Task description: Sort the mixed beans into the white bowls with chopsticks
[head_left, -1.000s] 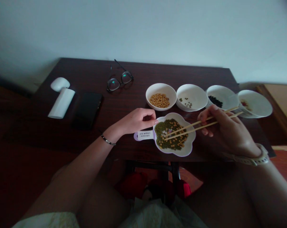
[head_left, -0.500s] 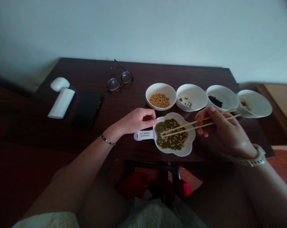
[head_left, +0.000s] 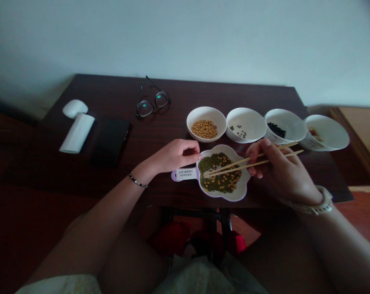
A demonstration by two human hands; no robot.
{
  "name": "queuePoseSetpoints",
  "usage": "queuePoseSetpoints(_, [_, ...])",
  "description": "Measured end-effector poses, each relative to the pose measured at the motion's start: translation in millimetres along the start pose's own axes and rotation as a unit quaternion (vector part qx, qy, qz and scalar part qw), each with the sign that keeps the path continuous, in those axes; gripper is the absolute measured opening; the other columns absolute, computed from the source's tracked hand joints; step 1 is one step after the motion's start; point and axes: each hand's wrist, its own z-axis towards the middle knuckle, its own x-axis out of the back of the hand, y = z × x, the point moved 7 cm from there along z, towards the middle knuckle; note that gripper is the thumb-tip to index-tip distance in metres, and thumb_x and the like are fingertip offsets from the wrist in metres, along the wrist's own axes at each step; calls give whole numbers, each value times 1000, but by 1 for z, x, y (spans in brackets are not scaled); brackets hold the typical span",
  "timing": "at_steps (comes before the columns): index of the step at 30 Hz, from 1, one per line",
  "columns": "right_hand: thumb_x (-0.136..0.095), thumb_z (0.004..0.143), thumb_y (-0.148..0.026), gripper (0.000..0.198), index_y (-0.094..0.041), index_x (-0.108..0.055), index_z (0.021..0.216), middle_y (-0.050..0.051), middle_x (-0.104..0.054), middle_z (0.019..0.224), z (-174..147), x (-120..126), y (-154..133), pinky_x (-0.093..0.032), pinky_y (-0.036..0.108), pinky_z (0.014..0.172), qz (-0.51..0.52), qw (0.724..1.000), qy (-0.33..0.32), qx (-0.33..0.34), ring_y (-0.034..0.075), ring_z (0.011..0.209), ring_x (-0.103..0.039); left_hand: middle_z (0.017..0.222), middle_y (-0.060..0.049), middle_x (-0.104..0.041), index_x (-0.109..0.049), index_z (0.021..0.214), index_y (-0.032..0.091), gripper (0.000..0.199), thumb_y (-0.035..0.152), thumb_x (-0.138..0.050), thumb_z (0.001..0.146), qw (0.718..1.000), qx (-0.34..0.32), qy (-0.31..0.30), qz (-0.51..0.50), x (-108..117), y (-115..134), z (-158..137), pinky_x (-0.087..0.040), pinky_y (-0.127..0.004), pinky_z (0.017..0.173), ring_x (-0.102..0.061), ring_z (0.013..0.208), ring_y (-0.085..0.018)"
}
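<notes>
My right hand (head_left: 284, 173) is closed round a pair of light wooden chopsticks (head_left: 230, 165). Their tips reach down among the beans on the left side of a white, purple-edged, flower-shaped dish (head_left: 242, 188). Small green beans (head_left: 209, 163) fill much of that dish, mixed with yellow ones. With thumb and fingers, my left hand (head_left: 180, 155) pinches the dish's upper left rim, just above its labelled handle (head_left: 186, 174). Whether a bean is between the chopstick tips is too small to tell.
Behind the dish stand white bowls holding yellow beans (head_left: 205, 129), a few green beans (head_left: 241, 134), black beans (head_left: 276, 130) and reddish bits (head_left: 313, 132). Glasses (head_left: 154, 107), a black flat object (head_left: 109, 141) and an open white case (head_left: 77, 132) lie left on the dark table (head_left: 111, 92).
My right hand and the chopsticks have shifted slightly left, with the tips still low in the dish. My left hand keeps its place at the rim. The whole view has shifted a little.
</notes>
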Motion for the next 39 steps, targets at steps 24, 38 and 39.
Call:
queuePoseSetpoints(24, [-63,109,-61,49,-22,-73,83,4,-66,72,-2,-9,-2,-47,24,47,-27,999,-25,-3,12,54,-57,78,0,-68,-70,88,18,32,46,-68,104,1000,3,-3,-4,0,-1,0,-41,-27,66,-58,70,-14])
queuePoseSetpoints(38, [-61,111,-60,48,-23,-70,81,2,-61,72,-2,-10,-1,-42,27,48,13,998,-55,-15,14,55,-54,78,0,-68,-70,87,18,31,44,-69,103,1000,4,-1,-3,0,1,0,-40,-27,66,-57,70,-14])
queuePoseSetpoints(39, [-62,110,-59,48,-23,-70,80,2,-61,72,-2,-10,-3,-41,27,47,19,998,-50,-16,13,54,-54,78,0,-68,-70,87,18,30,44,-69,103,1000,4,-1,-3,0,0,-1,-41,-27,66,-58,70,-14])
